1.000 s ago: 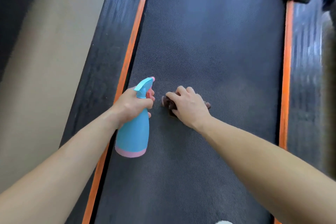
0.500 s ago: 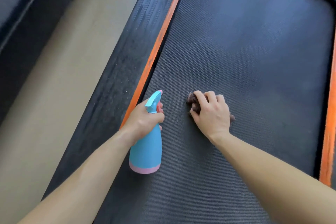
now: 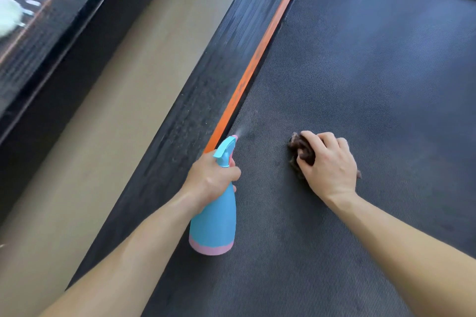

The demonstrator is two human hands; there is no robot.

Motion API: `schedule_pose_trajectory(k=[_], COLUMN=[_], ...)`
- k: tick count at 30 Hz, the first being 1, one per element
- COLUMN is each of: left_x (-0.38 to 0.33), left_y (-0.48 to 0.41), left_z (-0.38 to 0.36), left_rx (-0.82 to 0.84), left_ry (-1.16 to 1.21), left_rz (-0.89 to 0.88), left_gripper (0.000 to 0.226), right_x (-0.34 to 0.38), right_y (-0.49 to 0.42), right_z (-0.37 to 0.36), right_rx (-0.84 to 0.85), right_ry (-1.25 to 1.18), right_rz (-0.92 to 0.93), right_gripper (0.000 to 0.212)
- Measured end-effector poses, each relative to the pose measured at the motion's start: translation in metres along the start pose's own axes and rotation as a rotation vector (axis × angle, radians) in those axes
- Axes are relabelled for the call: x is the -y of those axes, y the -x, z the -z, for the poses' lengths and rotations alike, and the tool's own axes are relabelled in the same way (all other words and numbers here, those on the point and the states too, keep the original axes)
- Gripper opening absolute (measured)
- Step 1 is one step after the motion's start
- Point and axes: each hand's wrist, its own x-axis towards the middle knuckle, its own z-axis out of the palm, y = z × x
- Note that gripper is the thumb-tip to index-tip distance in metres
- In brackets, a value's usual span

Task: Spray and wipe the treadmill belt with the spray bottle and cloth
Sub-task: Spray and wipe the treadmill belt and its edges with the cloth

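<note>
head view | left hand (image 3: 210, 179) fingers wrapped round spray bottle (image 3: 213, 224) | right hand (image 3: 327, 165) fingers curled – pressing cloth (image 3: 300, 148)

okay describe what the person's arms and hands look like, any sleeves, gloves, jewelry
Both forearms are bare to the frame edge, so no sleeves show. The left hand and right hand wear no gloves, and no rings, watch or wristband are visible on them.

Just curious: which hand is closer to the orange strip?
Left. The left hand, holding the bottle, is beside the strip; the right hand is out on the belt.
</note>
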Motion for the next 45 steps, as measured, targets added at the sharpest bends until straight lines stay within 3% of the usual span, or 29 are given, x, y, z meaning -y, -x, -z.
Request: schedule_pose_trajectory(k=[3, 8, 12, 16, 18, 26, 31, 34, 36, 39, 45], left_x=[0.004, -0.004, -0.014, -0.025, -0.028, -0.024, -0.019, -0.013, -0.011, -0.011, -0.014], left_y=[0.007, 0.014, 0.003, -0.013, -0.018, -0.014, -0.024, -0.027, -0.026, -0.026, -0.027], left_z=[0.003, 0.002, 0.003, 0.011, 0.019, 0.046, 0.042, 0.037, 0.038, 0.041, 0.041], left_rx=[-0.011, 0.037, 0.034, 0.025, 0.009, 0.052, 0.072, 0.080, 0.085, 0.062, 0.069], left_ry=[-0.010, 0.108, 0.154, 0.165, 0.154, 0.095, 0.233, 0.230, 0.222, 0.220, 0.218], left_rz=[-0.021, -0.055, -0.064, -0.113, -0.126, -0.136, -0.132, -0.130, -0.142, -0.148, -0.153], left_gripper=[0.008, 0.043, 0.042, 0.046, 0.051, 0.060, 0.054, 0.052, 0.059, 0.062, 0.060], right_x=[0.000, 0.019, 0.047, 0.066, 0.073, 0.078, 0.091, 0.097, 0.097, 0.090, 0.086], right_y=[0.003, -0.032, -0.105, -0.163, -0.157, -0.047, -0.136, -0.154, -0.131, -0.099, -0.128], right_z=[0.006, 0.010, -0.002, -0.020, -0.027, -0.027, -0.029, -0.034, -0.035, -0.036, -0.038], right_rx=[0.001, -0.002, 0.008, 0.104, 0.094, 0.184, 0.089, 0.090, 0.087, 0.084, 0.128], right_ry=[-0.017, -0.043, -0.030, -0.016, 0.024, 0.135, 0.108, 0.067, 0.072, 0.192, 0.137], right_rz=[0.002, 0.087, 0.135, -0.027, -0.017, 0.554, 0.146, 0.065, 0.072, 0.241, 0.280], right_gripper=[0.046, 0.043, 0.039, 0.038, 0.037, 0.049, 0.032, 0.034, 0.041, 0.058, 0.047])
